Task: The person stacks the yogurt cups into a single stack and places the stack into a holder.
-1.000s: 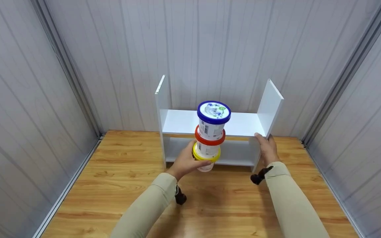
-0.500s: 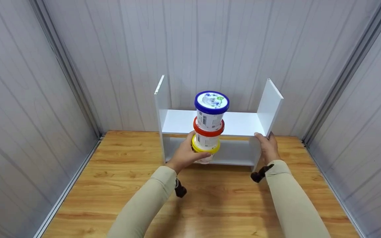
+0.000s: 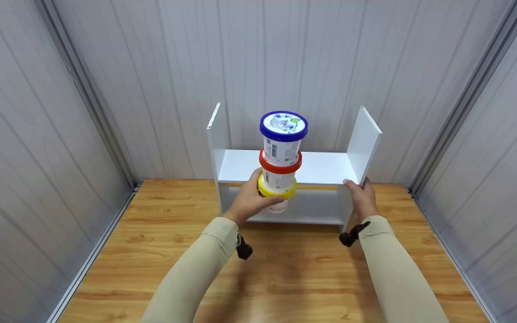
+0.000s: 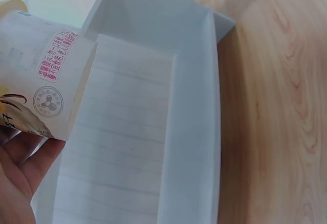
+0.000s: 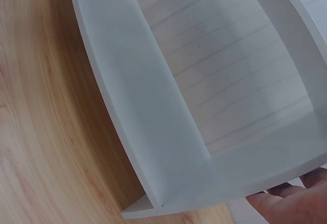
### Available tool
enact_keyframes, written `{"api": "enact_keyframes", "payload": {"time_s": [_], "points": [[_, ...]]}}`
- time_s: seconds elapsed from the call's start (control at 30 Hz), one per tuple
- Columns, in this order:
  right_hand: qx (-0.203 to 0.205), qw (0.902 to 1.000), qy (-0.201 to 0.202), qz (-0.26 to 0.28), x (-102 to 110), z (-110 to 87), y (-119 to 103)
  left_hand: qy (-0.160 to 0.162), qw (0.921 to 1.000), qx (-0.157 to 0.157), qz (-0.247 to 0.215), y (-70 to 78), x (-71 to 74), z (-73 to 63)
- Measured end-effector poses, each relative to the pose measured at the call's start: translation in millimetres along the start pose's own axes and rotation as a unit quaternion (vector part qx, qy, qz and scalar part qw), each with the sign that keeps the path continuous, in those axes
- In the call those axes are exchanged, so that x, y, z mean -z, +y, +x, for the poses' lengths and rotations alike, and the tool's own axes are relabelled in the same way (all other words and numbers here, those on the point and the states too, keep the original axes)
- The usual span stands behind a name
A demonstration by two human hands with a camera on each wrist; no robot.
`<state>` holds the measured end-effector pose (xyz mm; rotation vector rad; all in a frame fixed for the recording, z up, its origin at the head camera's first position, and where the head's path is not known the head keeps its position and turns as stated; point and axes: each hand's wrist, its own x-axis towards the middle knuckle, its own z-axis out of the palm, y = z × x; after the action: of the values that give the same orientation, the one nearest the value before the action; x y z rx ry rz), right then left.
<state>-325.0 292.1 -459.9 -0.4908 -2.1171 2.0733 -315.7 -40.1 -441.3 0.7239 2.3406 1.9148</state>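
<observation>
My left hand [image 3: 247, 202] grips the lowest of three stacked tubs, a white one with a yellow lid [image 3: 265, 190]. On it stands a tub with a red lid [image 3: 280, 168], and a blue-lidded tub [image 3: 284, 130] tops the stack. The stack is held up in front of a white two-tier shelf [image 3: 326, 168]. In the left wrist view, the bottom tub [image 4: 46, 65] shows printed red characters, with fingers beneath it. My right hand [image 3: 362, 201] holds the shelf's right side panel [image 3: 366, 141], thumb at the front; some fingers are hidden behind the panel.
The shelf stands on a wood-grain surface [image 3: 151, 269] near the back wall [image 3: 173, 89]. Its lower board [image 3: 314, 211] lies below the upper one, and its left side panel [image 3: 218, 134] rises left of the stack. Panelled walls enclose both sides.
My left hand has raised the stacked tubs and shifted them slightly left, so the blue lid now sits higher against the back wall. My right hand keeps its hold on the shelf.
</observation>
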Motion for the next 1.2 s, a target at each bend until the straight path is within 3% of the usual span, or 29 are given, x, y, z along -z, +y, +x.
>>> {"api": "enact_keyframes", "payload": {"time_s": [0.5,0.9,1.2], "points": [[0.021,0.9959,0.028,-0.083,1.9,-1.5,-3.5,0.016,0.9997,0.020,0.007,11.0,6.6,12.3],[0.058,0.9915,0.037,-0.110,2.1,1.0,-0.8,0.037,0.9989,0.027,0.007,13.2,12.6,18.3],[0.059,0.9901,0.040,-0.121,-0.4,0.1,1.2,0.037,0.9985,0.039,0.010,17.9,12.3,21.2]]}}
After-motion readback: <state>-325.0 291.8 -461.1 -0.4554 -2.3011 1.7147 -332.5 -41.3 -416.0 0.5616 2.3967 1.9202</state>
